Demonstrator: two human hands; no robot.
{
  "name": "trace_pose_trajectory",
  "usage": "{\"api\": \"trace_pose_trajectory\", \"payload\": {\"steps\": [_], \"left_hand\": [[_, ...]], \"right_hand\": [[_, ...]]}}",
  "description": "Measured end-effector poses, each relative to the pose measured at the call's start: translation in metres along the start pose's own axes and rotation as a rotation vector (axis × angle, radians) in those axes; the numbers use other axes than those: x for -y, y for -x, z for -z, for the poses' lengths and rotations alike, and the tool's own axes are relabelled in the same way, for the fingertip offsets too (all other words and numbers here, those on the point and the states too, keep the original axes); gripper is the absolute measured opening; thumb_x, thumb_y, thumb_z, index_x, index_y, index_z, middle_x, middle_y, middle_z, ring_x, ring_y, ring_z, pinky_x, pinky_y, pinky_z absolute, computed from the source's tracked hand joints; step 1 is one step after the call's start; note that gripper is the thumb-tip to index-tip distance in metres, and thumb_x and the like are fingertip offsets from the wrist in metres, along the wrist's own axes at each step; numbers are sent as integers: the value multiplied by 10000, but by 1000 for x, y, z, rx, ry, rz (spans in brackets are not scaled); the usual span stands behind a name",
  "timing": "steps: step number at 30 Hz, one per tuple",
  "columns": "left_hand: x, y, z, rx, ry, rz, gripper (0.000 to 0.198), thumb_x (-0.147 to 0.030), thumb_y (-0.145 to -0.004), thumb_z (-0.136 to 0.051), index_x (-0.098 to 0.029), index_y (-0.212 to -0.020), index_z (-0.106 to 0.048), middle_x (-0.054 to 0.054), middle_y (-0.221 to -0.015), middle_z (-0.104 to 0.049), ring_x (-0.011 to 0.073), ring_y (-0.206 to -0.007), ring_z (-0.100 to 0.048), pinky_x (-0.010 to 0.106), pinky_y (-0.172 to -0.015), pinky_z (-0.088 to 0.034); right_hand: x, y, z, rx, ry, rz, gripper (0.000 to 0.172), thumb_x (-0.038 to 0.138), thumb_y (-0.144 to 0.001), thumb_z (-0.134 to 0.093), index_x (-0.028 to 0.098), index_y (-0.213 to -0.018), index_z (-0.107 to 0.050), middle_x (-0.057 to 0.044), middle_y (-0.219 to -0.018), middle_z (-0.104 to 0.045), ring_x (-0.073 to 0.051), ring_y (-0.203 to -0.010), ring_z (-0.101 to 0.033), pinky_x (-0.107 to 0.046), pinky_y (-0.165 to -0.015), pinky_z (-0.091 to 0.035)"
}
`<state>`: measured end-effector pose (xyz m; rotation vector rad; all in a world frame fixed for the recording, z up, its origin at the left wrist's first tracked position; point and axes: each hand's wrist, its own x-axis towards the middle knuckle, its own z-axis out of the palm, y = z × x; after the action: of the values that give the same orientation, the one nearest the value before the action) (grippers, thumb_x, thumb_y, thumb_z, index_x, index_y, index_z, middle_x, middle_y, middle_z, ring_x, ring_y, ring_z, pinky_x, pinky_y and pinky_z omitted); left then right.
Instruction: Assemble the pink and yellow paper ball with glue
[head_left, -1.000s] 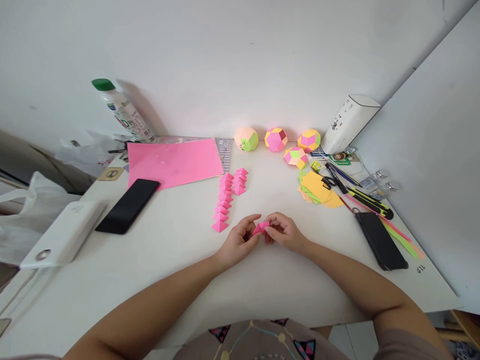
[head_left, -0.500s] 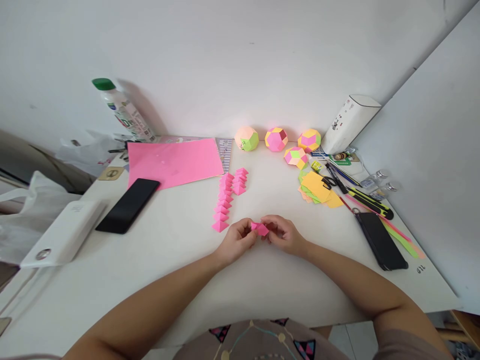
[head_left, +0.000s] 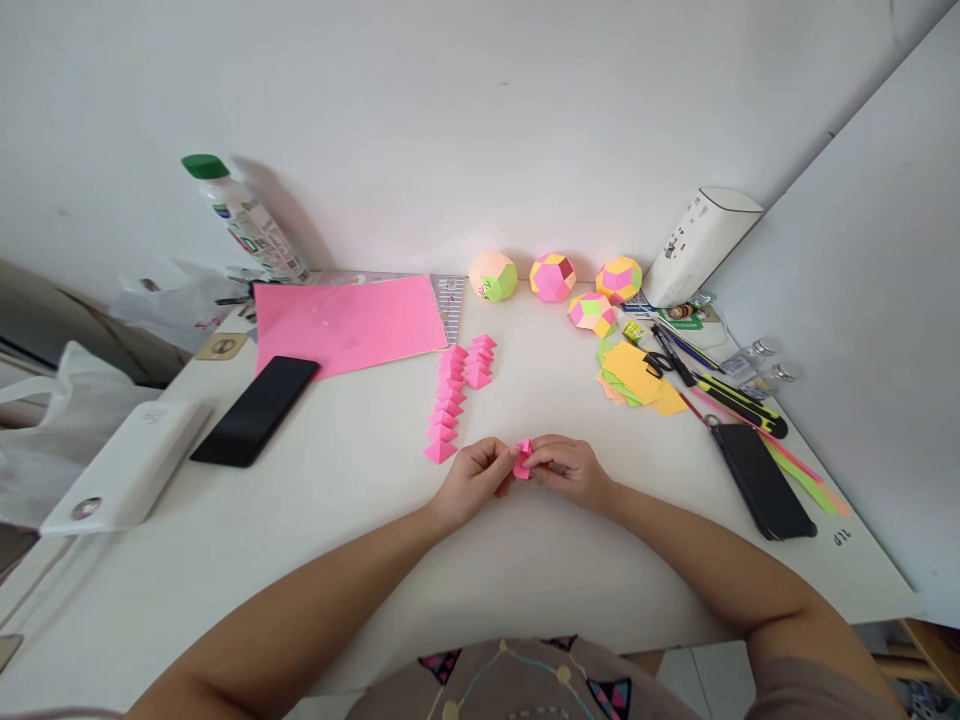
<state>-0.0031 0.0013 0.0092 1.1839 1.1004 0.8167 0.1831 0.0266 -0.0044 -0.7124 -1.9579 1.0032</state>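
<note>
Both hands meet over the middle of the white table (head_left: pixel 360 520). My left hand (head_left: pixel 474 482) and my right hand (head_left: pixel 570 468) are closed, pinching a small folded pink paper piece (head_left: pixel 523 459) between their fingertips. Just beyond my left hand lie two rows of several folded pink paper units (head_left: pixel 453 394). A large pink paper sheet (head_left: pixel 349 322) lies flat further back on the left.
Several coloured paper balls (head_left: pixel 553 277) stand at the back wall. Yellow and green paper squares (head_left: pixel 634 378), scissors, pens and a dark case (head_left: pixel 761 480) lie to the right. A black phone (head_left: pixel 256 410), a white box (head_left: pixel 124 468) and a green-capped bottle (head_left: pixel 244 220) are at left.
The pink piece has been turned between the fingertips, from lying flat and wide to standing narrower. Both hands shifted slightly; the fingers closed tighter together.
</note>
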Motion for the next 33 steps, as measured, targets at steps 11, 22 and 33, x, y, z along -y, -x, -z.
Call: {"api": "trace_pose_trajectory", "payload": {"steps": [11,22,33], "left_hand": [[0,1,-3,-4,-129,-67,391,-512,-864,-460,-176,-667,-493,-30,-543,-480,97,-499,-401,234,-484,-326],[6,1,-1,62,-103,-93,293,-412,-889,-440,-164,-822,-580,-1,-654,-530,107,-549,-440,234,-509,-363],[0,3,-2,83,-171,-146,294,-398,-885,-440,-159,-822,-600,3,-666,-549,105,-546,-455,232,-504,-367]], "right_hand": [[-3,3,-1,-27,-151,-129,148,314,-847,-599,206,-867,-698,-73,-926,-591,-129,-654,-638,-284,-558,-588],[-3,1,-1,-44,-146,-85,116,243,-846,-600,223,-889,-706,-51,-901,-544,-117,-650,-618,-271,-515,-562],[9,-2,-1,-108,-155,-159,70,242,-799,-644,195,-815,-693,-52,-840,-613,-124,-608,-622,-279,-516,-550]]}}
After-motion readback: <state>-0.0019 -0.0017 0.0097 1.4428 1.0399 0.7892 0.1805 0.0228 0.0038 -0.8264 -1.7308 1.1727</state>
